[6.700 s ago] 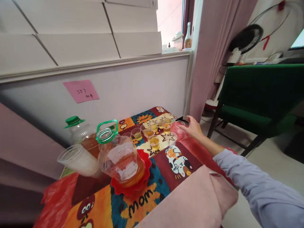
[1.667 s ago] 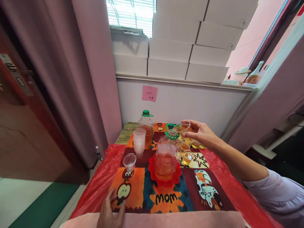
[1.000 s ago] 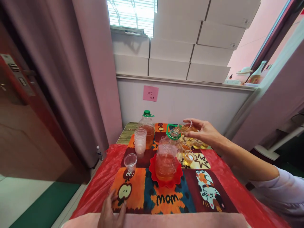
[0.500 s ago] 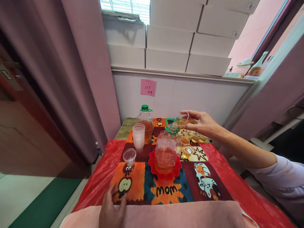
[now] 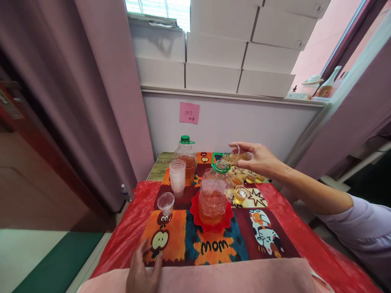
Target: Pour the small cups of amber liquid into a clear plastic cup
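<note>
My right hand (image 5: 259, 158) pinches a clear plastic cup (image 5: 233, 155), tilted on its side with its rim at the open mouth of a clear jug (image 5: 212, 201). The jug has a green collar and handle, is partly filled with amber liquid, and stands in a red scalloped dish (image 5: 227, 222). Fingers apart, my left hand (image 5: 143, 266) rests on the near left edge of the patterned mat (image 5: 171, 254) and holds nothing. Beside the jug, to the right, stand small cups of yellow liquid (image 5: 241, 195).
Behind stands a green-capped jug (image 5: 187, 162) of amber liquid. A stack of clear cups (image 5: 177, 179) and one single cup (image 5: 165, 202) are left of the front jug. Red plastic sheeting (image 5: 122, 228) covers the table's sides; white boxes (image 5: 214, 53) line the wall.
The cup in my right hand has come slightly lower and stays tilted at the jug's mouth. My left hand keeps its place; the whole view has shifted a little.
</note>
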